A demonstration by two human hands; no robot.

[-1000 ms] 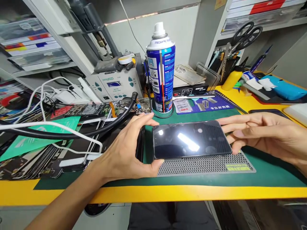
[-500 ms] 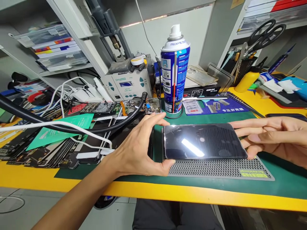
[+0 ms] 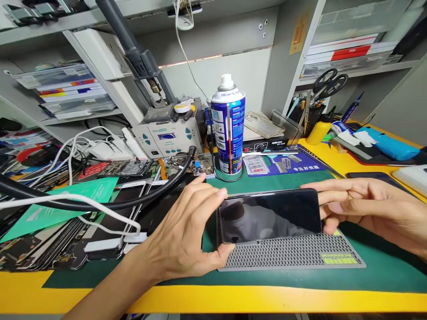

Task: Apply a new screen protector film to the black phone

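Observation:
A smartphone point(image 3: 270, 218) with a dark, glossy screen is tilted up on its lower long edge, over a grey honeycomb mat point(image 3: 283, 255). My left hand point(image 3: 190, 226) grips its left end, the thumb at the lower corner and the fingers at the upper corner. At the other end, my right hand point(image 3: 370, 204) has its fingertips closed on the phone's right edge. Reflections show on the screen. The phone's back is hidden from view.
Behind the phone stands a blue spray can point(image 3: 227, 129). Phone parts and screens point(image 3: 43, 249) are stacked at the left, with a black hose point(image 3: 150, 182) and white cables crossing over them. A grey control unit point(image 3: 170, 138) sits at the back. Scissors point(image 3: 330, 84) stand in a holder at the right.
The phone has been tipped from nearly flat to a steeper tilt, its far edge raised. My left fingers now touch its upper left corner. The camera view has tilted up.

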